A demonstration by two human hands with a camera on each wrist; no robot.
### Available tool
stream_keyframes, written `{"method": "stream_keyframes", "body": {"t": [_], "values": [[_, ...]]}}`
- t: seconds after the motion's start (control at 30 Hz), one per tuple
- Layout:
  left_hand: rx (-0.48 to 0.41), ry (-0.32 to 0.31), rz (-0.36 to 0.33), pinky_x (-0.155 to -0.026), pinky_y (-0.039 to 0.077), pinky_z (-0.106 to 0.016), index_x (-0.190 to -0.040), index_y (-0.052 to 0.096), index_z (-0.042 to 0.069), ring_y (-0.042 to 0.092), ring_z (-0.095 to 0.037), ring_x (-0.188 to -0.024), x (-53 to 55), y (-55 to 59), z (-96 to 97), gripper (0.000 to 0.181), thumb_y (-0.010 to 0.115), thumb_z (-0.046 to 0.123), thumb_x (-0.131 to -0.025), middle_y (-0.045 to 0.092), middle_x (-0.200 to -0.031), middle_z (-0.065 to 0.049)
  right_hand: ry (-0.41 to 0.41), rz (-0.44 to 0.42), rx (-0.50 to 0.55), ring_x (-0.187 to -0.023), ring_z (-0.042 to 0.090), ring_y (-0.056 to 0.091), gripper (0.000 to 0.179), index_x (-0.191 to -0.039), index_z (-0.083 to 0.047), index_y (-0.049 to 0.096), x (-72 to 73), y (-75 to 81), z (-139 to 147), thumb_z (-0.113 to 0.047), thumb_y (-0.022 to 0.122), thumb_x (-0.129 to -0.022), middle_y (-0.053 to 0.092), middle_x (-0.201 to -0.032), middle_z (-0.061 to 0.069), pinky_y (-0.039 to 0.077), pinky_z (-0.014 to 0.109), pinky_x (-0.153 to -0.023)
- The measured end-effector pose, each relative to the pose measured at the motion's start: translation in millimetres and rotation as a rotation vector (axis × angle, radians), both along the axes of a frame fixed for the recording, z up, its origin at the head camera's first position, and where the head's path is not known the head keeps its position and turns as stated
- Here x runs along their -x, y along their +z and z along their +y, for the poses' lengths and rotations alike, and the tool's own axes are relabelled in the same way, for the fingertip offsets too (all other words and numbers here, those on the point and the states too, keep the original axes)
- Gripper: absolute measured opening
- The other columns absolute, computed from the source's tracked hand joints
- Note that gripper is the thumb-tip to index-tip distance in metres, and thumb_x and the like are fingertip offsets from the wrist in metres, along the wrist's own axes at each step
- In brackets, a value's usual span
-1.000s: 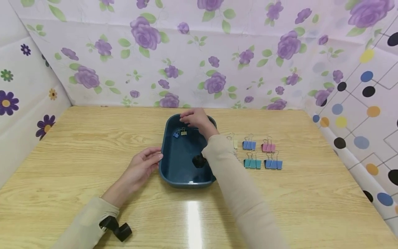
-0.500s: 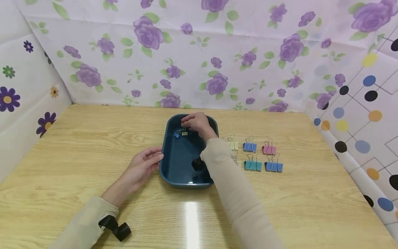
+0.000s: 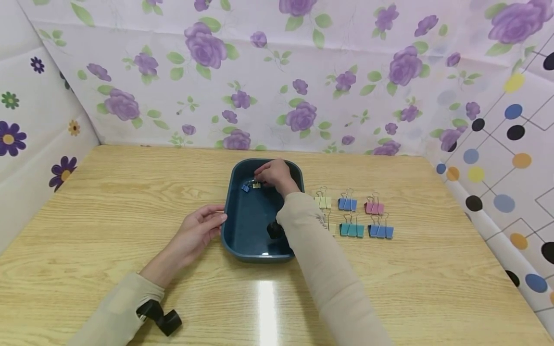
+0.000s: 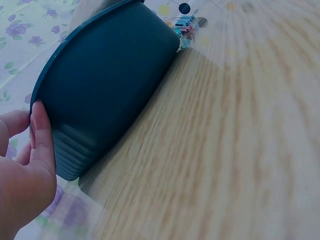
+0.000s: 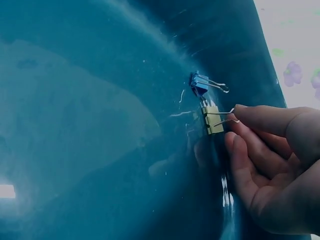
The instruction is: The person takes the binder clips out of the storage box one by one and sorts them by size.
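Observation:
A dark blue tray (image 3: pixel 259 218) stands on the table, and my left hand (image 3: pixel 201 230) holds its left rim between thumb and fingers. In the left wrist view one finger (image 4: pixel 42 130) lies along the tray's outer wall. My right hand (image 3: pixel 277 175) reaches into the far end of the tray. A small yellow binder clip (image 5: pixel 213 120) lies there, its wire handles toward my right hand. My index fingertip touches a handle; the thumb (image 5: pixel 237 150) is apart from it. Right beside lies a small blue binder clip (image 5: pixel 200 84).
Right of the tray, larger binder clips stand in two rows: yellow (image 3: pixel 322 202), blue (image 3: pixel 347 203) and pink (image 3: pixel 374 207) behind, teal (image 3: pixel 352 229) and blue (image 3: pixel 381 231) in front. My right sleeve partly covers another pale one. Patterned cloth (image 3: pixel 268 96) borders the wooden table (image 3: pixel 143 192).
My right hand has come down and slightly nearer inside the tray, to the yellow binder clip's handles. The left hand and the tray have stayed in place.

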State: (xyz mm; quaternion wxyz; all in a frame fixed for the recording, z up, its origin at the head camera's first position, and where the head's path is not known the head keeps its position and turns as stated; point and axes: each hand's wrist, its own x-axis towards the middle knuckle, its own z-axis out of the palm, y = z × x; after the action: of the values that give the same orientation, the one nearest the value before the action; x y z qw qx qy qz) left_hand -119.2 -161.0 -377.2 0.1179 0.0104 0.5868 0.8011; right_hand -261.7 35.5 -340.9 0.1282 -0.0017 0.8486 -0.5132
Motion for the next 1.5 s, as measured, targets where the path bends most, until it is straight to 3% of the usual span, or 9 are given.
{"method": "stream_keyframes", "body": {"t": [0.47,0.87,1.1,1.33,1.5], "values": [[-0.010,0.007,-0.007,-0.072,0.051,-0.021,-0.114,0.052,-0.002,0.061,-0.008,-0.083,0.1,0.4,1.3,0.018,0.052,-0.003,-0.097,0.065,-0.093,-0.001,0.018,-0.060,0.038,-0.078,0.016,0.059,0.011,-0.094,0.004,0.073,-1.1,-1.1,1,-0.001,0.072,-0.084,0.067,-0.088,0.009,0.055,0.033,-0.075],[-0.004,0.001,0.004,-0.072,0.052,-0.021,-0.115,0.052,-0.003,0.061,-0.008,-0.082,-1.0,-0.4,0.1,0.018,0.053,-0.003,-0.097,0.065,-0.093,-0.001,0.024,0.026,0.004,-0.084,0.018,0.062,0.012,-0.096,0.000,0.075,-1.4,1.8,-4,-0.007,0.071,-0.086,0.069,-0.094,0.011,0.054,0.031,-0.075],[0.001,0.003,0.004,-0.073,0.051,-0.021,-0.114,0.053,-0.002,0.061,-0.009,-0.082,-1.2,-0.6,0.6,0.018,0.052,-0.003,-0.097,0.065,-0.093,-0.001,0.050,-0.007,0.073,-0.095,0.022,0.066,0.017,-0.103,0.000,0.073,-1.4,7.7,-8,-0.008,0.069,-0.089,0.070,-0.103,0.013,0.054,0.032,-0.082],[0.000,-0.002,0.001,-0.074,0.051,-0.022,-0.115,0.051,-0.002,0.061,-0.009,-0.084,-1.0,-0.7,0.9,0.018,0.051,-0.003,-0.097,0.066,-0.094,-0.001,0.019,-0.044,0.144,-0.095,0.023,0.065,0.017,-0.105,0.001,0.072,1.6,13.3,-6,-0.006,0.069,-0.089,0.070,-0.105,0.013,0.054,0.032,-0.083],[-0.003,0.004,-0.001,-0.073,0.051,-0.021,-0.114,0.052,-0.002,0.061,-0.008,-0.083,-0.6,0.4,1.4,0.018,0.051,-0.004,-0.097,0.066,-0.093,0.000,0.043,-0.051,0.196,-0.096,0.021,0.064,0.018,-0.105,0.000,0.071,1.6,27.1,-3,-0.008,0.070,-0.089,0.069,-0.105,0.011,0.053,0.030,-0.083]]}}
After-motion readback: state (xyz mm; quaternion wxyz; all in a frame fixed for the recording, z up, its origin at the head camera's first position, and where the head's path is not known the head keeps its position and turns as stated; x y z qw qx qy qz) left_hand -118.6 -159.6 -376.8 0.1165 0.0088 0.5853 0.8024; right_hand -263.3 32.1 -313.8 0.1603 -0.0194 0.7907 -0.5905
